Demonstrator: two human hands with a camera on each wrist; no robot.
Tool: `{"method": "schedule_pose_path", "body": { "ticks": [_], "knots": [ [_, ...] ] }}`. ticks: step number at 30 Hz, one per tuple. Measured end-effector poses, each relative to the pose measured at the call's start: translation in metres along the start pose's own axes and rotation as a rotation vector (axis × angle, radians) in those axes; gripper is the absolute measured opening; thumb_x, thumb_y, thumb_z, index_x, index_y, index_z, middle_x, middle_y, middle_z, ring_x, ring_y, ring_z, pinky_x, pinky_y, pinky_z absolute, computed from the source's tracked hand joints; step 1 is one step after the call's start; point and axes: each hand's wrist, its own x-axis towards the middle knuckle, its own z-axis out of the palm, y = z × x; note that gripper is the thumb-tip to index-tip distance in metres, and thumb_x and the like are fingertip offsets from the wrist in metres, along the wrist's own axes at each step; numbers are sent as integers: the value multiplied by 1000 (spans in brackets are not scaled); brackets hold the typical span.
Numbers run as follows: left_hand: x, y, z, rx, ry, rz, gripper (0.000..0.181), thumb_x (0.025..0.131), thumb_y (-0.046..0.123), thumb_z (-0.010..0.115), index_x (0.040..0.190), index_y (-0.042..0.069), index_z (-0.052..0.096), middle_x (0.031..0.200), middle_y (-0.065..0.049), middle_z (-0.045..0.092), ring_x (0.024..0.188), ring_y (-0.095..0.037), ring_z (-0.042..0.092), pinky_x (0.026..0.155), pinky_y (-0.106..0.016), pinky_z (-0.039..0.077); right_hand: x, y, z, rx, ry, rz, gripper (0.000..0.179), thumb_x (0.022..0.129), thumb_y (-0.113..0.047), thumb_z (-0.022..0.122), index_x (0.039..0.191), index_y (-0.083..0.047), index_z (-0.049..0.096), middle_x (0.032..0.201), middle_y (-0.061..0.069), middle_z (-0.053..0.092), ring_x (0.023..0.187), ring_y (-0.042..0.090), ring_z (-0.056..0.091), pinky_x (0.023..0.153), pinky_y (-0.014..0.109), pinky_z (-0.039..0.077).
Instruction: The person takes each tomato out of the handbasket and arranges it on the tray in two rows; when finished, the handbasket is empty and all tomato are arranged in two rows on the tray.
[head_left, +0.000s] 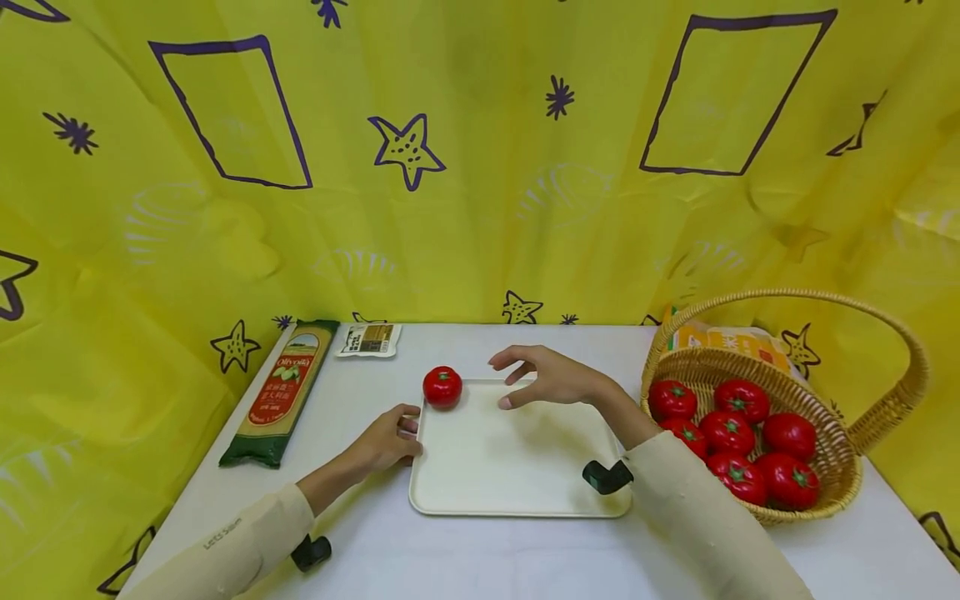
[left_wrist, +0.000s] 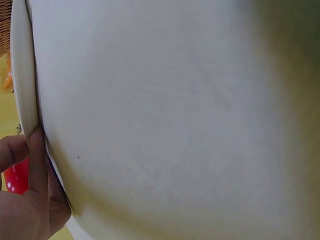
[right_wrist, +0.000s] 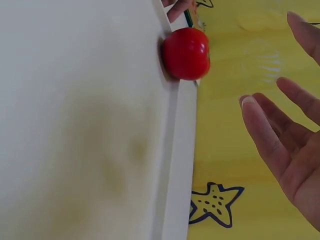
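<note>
While in left hand's grip, tray with one tomato, basket with several, right hand fingers apart

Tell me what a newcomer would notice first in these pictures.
Probably the bright yellow curtain behind the table, and the basket of red tomatoes at the table's right. Next, the single tomato at the far left corner of the tray, and the empty right hand above it.

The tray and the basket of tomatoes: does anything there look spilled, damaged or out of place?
Nothing really stands out. One tomato sits off-centre, in the far left corner of the tray, but looks whole; the other tomatoes lie inside the basket. I see no spill.
</note>
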Motion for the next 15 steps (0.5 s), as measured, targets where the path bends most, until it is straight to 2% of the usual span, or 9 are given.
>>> {"method": "schedule_pose_path", "body": {
  "ticks": [6,15],
  "knots": [
    [2,-1,1,5,19,-13,62,80,-9,70,139,-5,48,109,-15,56,90,-22,60,69,-32,62,-20,-3,-9,-5,-28,-20,60,85,-25,80,138,-11,55,144,9,52,121,30,61,93,34,58],
    [2,-1,1,16,25,-16,63,80,-10,70,139,-5,47,109,-16,56,91,-22,60,70,-33,62,-62,6,-28,-19,-61,-30,56,88,-23,77,138,-10,55,139,14,55,119,29,61,90,33,59]
  ]
}}
